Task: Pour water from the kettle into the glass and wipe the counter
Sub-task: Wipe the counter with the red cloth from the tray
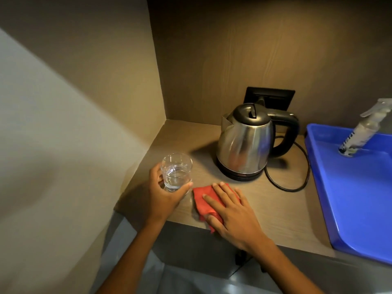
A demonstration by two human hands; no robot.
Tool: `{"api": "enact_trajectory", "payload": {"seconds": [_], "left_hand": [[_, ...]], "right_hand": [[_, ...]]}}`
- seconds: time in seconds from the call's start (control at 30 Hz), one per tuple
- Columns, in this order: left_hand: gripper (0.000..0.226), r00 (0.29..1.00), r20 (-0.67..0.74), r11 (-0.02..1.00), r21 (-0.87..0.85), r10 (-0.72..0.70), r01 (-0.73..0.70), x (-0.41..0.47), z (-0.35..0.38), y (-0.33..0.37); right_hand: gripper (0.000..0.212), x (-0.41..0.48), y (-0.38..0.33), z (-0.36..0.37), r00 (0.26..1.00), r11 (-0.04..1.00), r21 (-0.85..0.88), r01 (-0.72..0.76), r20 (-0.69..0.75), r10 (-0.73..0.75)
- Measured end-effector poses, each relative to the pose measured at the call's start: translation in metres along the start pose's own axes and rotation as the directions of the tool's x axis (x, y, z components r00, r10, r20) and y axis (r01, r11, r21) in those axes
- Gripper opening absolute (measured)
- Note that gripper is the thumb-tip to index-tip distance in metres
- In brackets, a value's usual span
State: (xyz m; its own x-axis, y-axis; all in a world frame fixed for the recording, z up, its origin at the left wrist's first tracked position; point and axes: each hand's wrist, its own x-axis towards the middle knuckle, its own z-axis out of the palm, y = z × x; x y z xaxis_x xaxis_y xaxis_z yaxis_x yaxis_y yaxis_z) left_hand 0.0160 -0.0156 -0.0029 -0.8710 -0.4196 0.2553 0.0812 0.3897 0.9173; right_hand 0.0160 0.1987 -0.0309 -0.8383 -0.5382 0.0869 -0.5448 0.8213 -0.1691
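Right hand [235, 211] flat on red cloth [203, 198]; left hand [163, 194] grips clear glass [176, 171].

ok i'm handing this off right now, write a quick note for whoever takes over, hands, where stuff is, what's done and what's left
Left hand: wrapped around the glass, which holds water and sits near the counter's left front corner.
Right hand: laid flat, fingers spread, on the red cloth at the front of the counter.
Kettle: upright on its base at the back, lid shut, cord looping to the right.
Blue tray with a spray bottle stands to the right.
Done: water is in the glass, kettle is back on its base.
Left: wiping the counter; I cannot tell how much has been covered.
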Motion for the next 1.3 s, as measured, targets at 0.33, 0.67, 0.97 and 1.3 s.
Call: {"api": "enact_trajectory", "payload": {"seconds": [0.33,0.67,0.97,1.3], "left_hand": [[0.102,0.998,0.057,1.000,0.026,-0.016,0.014,0.004,0.032,-0.010],[0.105,0.999,0.049,0.997,0.072,-0.017,0.014,0.000,0.034,-0.013],[0.063,0.925,0.371,0.986,-0.167,0.083,-0.021,-0.062,0.089,0.098],[0.022,0.647,0.654,0.882,-0.066,0.392,-0.467,-0.090,0.236,0.187]], "right_hand": [[0.090,-0.035,0.050,-0.039,0.796,0.802,0.115,-0.586,-0.106,0.596],[0.038,-0.019,0.040,-0.066,0.839,0.598,0.658,-0.457,0.097,0.535],[0.036,-0.049,0.066,-0.111,0.678,-0.023,0.997,-0.080,0.071,0.732],[0.010,-0.140,0.169,-0.155,0.409,0.479,0.716,-0.507,-0.290,0.866]]}}
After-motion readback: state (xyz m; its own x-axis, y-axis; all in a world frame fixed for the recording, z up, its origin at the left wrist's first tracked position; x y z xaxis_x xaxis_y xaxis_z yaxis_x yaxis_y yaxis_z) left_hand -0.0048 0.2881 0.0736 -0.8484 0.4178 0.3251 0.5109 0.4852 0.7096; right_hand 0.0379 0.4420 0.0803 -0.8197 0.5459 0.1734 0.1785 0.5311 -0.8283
